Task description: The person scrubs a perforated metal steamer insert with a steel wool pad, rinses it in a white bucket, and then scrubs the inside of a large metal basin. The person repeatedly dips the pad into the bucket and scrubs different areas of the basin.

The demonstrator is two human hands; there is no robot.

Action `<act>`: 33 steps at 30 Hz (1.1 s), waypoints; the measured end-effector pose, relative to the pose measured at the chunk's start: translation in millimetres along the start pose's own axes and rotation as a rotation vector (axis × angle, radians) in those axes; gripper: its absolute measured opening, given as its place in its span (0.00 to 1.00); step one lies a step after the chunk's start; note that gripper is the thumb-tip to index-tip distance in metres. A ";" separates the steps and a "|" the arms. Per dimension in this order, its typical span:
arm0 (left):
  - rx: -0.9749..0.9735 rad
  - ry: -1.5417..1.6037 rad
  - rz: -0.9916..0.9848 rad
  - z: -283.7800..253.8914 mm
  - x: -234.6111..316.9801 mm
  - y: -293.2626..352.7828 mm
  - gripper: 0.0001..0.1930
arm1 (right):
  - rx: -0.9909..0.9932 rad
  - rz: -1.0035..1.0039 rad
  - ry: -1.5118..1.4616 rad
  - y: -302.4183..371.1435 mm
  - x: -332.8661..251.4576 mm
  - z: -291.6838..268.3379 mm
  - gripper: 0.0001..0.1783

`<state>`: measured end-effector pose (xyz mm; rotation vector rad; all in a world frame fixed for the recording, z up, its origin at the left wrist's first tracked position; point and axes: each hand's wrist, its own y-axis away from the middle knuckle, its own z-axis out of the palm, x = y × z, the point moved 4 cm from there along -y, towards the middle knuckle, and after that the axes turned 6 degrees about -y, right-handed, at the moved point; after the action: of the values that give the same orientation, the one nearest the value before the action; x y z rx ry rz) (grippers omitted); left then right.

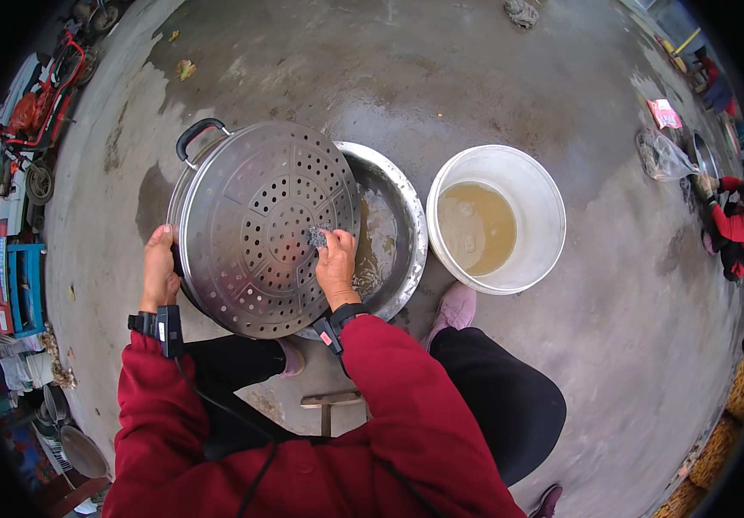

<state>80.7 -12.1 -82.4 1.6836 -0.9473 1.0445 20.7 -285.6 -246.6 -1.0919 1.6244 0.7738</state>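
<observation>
Two-handed, works at a perforated steamer pan (pixel 216 250) tilted over a metal basin (pixel 417 229). Clasps the pan's left rim in the left grip (pixel 160 266); pinches a grey scourer (pixel 317 237) in the right grip (pixel 337 266), against its holed face.

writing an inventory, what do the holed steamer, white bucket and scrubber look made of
Steamer: probably stainless steel, satin grey with a metallic sheen. White bucket: likely plastic, smooth, pale and evenly coloured. Scrubber in the right hand: perhaps steel wool, grey and tangled, too small to be sure.
</observation>
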 end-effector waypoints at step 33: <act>-0.081 -0.014 -0.073 3.6 3.3 -3.0 0.11 | 0.043 -0.390 -0.193 8.3 -100.3 6.8 0.17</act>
<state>85.4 -15.1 -81.0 1.6487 -0.9180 0.9353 25.9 -247.6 -153.3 -1.2155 1.2111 0.5624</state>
